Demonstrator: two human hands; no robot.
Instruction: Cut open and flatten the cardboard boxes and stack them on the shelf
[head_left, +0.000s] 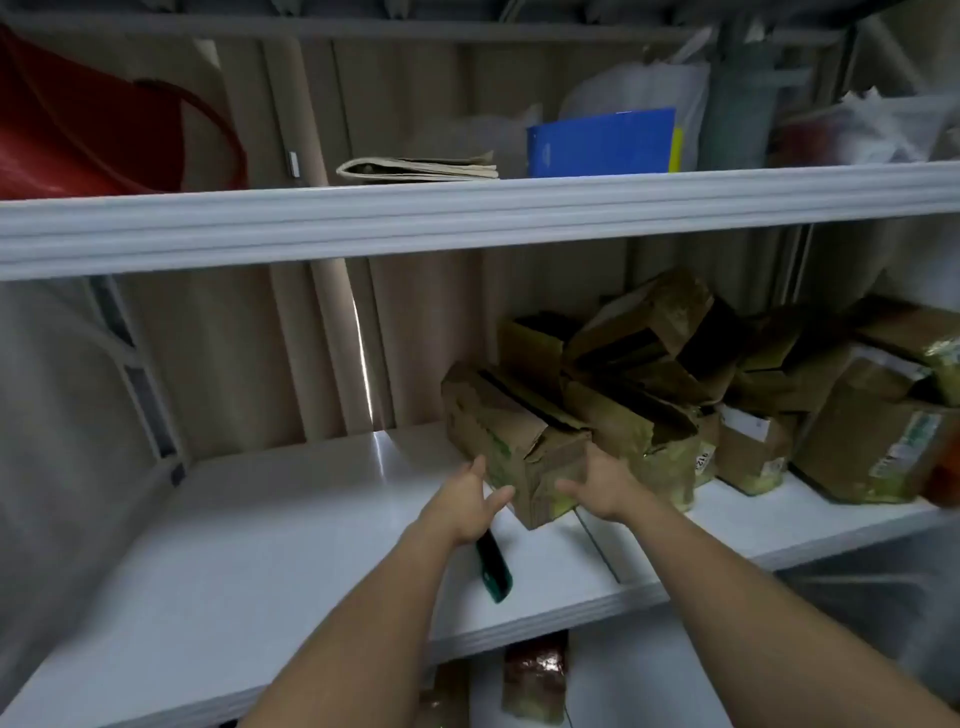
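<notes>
A crumpled brown cardboard box lies on the white middle shelf, its near end pointing at me. My left hand reaches to the box's left side with straight fingers, the fingertips at its lower left corner. At the right side of the same near end is my right hand, fingers spread and thumb toward the box front. A dark green box cutter lies on the shelf just below my left wrist, and neither hand holds it. Several more crumpled boxes are heaped behind and to the right.
The upper shelf carries a folded newspaper, a blue folder, plastic bags and a red bucket. The left half of the middle shelf is bare. Brown packets sit on the level below.
</notes>
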